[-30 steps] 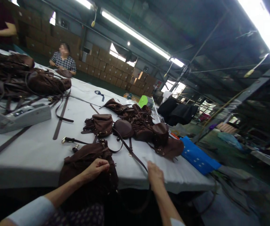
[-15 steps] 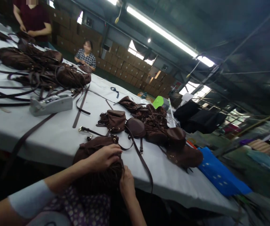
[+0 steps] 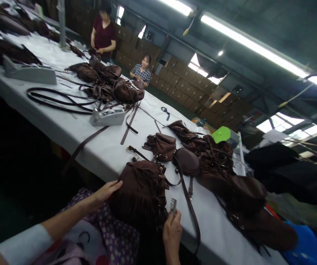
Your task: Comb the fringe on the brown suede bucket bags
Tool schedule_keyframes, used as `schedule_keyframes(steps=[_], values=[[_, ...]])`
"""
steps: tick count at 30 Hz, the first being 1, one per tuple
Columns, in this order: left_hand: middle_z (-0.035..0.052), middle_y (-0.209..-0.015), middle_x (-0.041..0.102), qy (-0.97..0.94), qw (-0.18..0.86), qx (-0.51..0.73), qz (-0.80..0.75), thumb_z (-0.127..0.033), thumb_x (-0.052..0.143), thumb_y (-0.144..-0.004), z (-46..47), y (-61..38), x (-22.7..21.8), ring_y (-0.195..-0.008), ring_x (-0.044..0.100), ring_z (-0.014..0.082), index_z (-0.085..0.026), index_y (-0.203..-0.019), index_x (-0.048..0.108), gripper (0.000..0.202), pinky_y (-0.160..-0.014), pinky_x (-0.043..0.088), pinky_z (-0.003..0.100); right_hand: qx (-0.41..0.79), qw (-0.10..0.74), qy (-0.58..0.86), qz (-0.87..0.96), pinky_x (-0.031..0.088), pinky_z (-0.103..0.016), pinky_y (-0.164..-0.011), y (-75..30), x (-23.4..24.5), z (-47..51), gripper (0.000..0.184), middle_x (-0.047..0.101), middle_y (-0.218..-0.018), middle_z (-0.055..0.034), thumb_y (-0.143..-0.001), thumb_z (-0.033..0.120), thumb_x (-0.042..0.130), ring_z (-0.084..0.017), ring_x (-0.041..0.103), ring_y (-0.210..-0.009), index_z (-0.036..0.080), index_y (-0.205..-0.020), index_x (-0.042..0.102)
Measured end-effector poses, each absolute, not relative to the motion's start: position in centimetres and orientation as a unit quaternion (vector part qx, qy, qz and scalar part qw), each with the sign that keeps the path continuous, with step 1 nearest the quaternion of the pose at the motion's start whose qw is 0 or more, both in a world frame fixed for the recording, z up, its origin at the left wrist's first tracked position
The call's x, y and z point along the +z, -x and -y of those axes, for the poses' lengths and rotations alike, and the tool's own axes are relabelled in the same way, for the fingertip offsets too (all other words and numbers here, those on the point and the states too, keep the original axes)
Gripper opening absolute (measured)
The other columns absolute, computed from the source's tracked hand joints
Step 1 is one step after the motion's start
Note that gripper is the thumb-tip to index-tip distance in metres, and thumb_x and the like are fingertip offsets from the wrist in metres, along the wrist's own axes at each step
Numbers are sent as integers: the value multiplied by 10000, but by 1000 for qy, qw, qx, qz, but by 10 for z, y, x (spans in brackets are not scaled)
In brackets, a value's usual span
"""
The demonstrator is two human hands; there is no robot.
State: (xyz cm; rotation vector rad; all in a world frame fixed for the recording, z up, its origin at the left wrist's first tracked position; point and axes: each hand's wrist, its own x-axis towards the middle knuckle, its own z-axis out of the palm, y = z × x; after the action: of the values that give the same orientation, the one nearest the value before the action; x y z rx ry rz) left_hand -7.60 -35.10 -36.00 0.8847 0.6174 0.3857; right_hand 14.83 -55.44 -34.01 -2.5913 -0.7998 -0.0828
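A brown fringed bag (image 3: 144,187) hangs over the near edge of the white table (image 3: 64,129), partly on my lap. My left hand (image 3: 105,192) rests against the bag's left side with the fingers stretched out. My right hand (image 3: 172,231) is closed around a small grey metal comb-like tool (image 3: 173,205), held upright just right of the bag. A brown strap (image 3: 188,206) runs from the bag past my right hand.
More brown bags (image 3: 216,162) lie heaped to the right, with another heap (image 3: 105,81) and loose straps farther back. A grey device (image 3: 107,117) sits mid-table. Two people stand and sit at the far end (image 3: 103,35). A blue bag (image 3: 307,250) lies at the lower right.
The view has swung left. My left hand slid off the bag's top to its left side and opened. My right hand came off the bag and now holds the small tool up.
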Motion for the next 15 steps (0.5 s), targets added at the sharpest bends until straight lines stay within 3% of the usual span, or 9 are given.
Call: schedule_keyframes(steps=[3,5,9,11,15], values=[[-6,-580,603,-485,808,151,-298,-670,586,-714,329,79,-347,-398,448,116,-160,-900,621,544,-427,324,245,-122,237,895,357,463,-325,-618,-150,-329,572,364,661,-819,-104,-963,409,233,-259,657,-743,207,-1046,524],[-32,-505,533,-536,777,125,-304,-670,601,-695,321,82,-344,-338,354,88,-155,-791,602,523,-382,235,233,-194,240,829,467,473,-343,-729,-140,-314,570,334,636,-936,-118,-971,349,265,-248,628,-859,206,-1084,543],[-24,-547,521,-566,763,167,-263,-601,650,-691,324,77,-335,-475,432,106,-147,-678,578,460,-470,321,231,-212,193,682,673,447,-337,-822,-91,-277,524,312,590,-993,-89,-948,145,338,-204,564,-934,229,-1131,575],[-25,-588,519,-552,776,194,-235,-577,656,-700,327,72,-328,-541,442,113,-145,-681,578,440,-522,347,235,-187,165,640,727,439,-339,-809,-65,-265,492,273,586,-944,-71,-940,146,391,-198,549,-893,220,-1107,594],[-48,-550,446,-560,764,221,-232,-537,704,-669,324,73,-319,-516,357,93,-139,-651,563,423,-486,273,232,-172,104,591,781,423,-330,-727,-55,-267,455,209,588,-875,-52,-919,158,458,-194,519,-788,188,-1069,601]])
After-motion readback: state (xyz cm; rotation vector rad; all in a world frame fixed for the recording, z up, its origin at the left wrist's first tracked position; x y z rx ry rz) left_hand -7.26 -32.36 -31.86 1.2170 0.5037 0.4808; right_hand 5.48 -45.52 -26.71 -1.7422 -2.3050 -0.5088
